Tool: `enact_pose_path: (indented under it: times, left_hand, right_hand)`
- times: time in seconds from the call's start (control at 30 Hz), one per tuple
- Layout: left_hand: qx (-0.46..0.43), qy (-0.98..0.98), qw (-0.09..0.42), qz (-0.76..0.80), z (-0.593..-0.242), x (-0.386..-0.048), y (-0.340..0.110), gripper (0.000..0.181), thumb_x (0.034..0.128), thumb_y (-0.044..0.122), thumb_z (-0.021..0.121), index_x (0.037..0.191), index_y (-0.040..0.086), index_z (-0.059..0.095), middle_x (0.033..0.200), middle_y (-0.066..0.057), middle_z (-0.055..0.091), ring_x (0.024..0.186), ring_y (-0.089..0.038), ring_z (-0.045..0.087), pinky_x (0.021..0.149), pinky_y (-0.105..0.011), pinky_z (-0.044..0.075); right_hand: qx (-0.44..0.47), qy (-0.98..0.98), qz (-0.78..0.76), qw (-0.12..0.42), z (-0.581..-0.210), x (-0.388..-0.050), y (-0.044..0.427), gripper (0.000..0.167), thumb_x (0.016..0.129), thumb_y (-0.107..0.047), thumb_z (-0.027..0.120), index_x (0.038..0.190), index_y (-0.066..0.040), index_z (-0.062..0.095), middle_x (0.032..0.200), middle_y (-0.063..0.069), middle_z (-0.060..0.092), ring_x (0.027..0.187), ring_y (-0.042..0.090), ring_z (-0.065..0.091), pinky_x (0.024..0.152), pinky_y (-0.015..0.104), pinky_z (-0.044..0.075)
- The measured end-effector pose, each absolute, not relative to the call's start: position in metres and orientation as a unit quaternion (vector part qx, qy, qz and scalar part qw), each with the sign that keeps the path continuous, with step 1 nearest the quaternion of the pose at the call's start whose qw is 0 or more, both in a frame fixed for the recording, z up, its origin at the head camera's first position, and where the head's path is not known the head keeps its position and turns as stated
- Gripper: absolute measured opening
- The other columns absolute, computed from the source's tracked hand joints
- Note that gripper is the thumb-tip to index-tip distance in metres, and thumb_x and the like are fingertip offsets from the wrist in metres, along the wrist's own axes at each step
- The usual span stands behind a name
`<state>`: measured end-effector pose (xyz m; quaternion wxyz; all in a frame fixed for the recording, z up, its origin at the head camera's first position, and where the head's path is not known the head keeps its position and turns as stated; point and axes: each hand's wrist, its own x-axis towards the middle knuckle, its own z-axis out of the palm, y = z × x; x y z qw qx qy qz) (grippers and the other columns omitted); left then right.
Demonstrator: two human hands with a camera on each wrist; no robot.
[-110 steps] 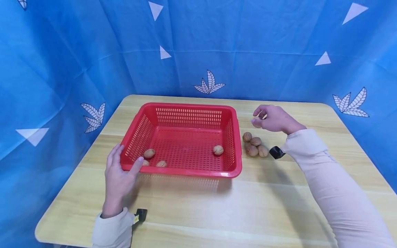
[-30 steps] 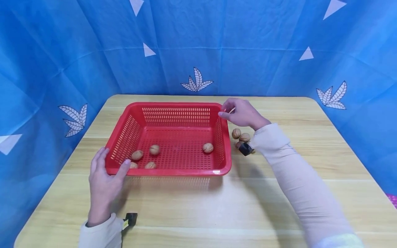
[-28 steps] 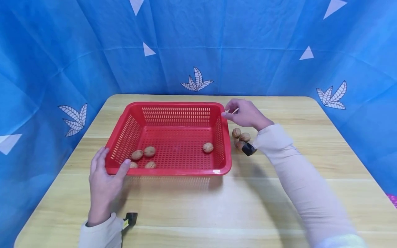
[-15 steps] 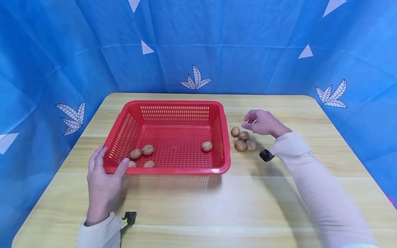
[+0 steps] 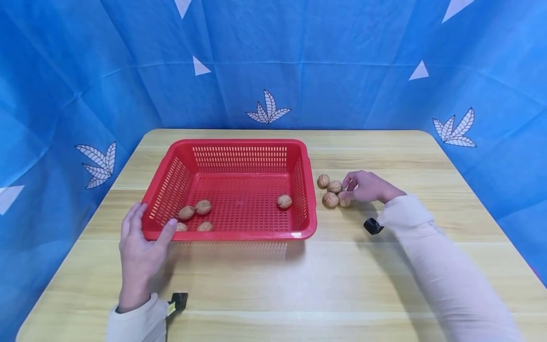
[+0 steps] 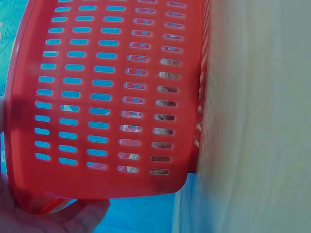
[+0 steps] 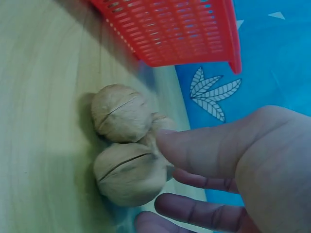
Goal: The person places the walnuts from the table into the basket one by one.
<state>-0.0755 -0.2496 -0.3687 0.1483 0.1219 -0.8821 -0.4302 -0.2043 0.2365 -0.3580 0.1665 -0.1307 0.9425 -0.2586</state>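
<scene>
Fingers (image 7: 199,212) of the right hand (image 5: 368,186) are bent and spread apart from the thumb, with a walnut (image 5: 344,201) right by their tips, but I cannot tell if they touch it. Three more walnuts (image 5: 330,200) sit just past those tips on the table (image 5: 256,289). Farther left of them is a red basket (image 5: 248,235) holding five walnuts (image 5: 203,207), and the left hand (image 5: 142,251) grips its near left corner.

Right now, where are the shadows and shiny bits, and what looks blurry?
Head view: the right sleeve has a soft shadow beside it on the table, and a white glint sits on the front rim of the red basket; left wrist view: the table's grain looks smeary; right wrist view: the walnuts look slightly soft.
</scene>
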Motion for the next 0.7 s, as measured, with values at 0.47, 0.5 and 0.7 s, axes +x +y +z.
enact_pose_path:
  times: [0.47, 0.5, 0.7]
  left_hand:
    - [0.117, -0.882, 0.155, -0.430, -0.3683, -0.0751, -0.2494, 0.082, 0.0890, 0.029, 0.069, 0.154, 0.008, 0.023, 0.159, -0.006, 0.017, 0.140, -0.033, 0.024, 0.093, -0.064, 0.043]
    - [0.116, -0.882, 0.157, -0.429, -0.3683, -0.0752, -0.2495, 0.082, 0.0890, 0.029, 0.069, 0.154, 0.008, 0.024, 0.158, -0.006, 0.017, 0.140, -0.033, 0.024, 0.093, -0.064, 0.043]
    - [0.115, -0.881, 0.156, -0.431, -0.3679, -0.0751, -0.2491, 0.082, 0.0889, 0.029, 0.069, 0.154, 0.008, 0.023, 0.158, -0.007, 0.017, 0.140, -0.033, 0.024, 0.092, -0.064, 0.044]
  right_hand:
    - [-0.122, 0.935, -0.271, 0.195, -0.3648, -0.2038, 0.2344, 0.030, 0.087, -0.022, 0.071, 0.106, -0.002, 0.059, 0.101, 0.016, 0.065, 0.087, 0.027, 0.060, 0.076, 0.041, 0.050]
    - [-0.121, 0.935, -0.270, 0.197, -0.3646, -0.2035, 0.2345, 0.030, 0.087, -0.023, 0.071, 0.106, -0.002, 0.059, 0.102, 0.017, 0.064, 0.088, 0.027, 0.060, 0.076, 0.041, 0.050]
    - [-0.120, 0.940, -0.257, 0.188, -0.3594, -0.2035, 0.2369, 0.030, 0.088, -0.022, 0.069, 0.108, -0.003, 0.059, 0.104, 0.016, 0.063, 0.093, 0.030, 0.060, 0.081, 0.045, 0.049]
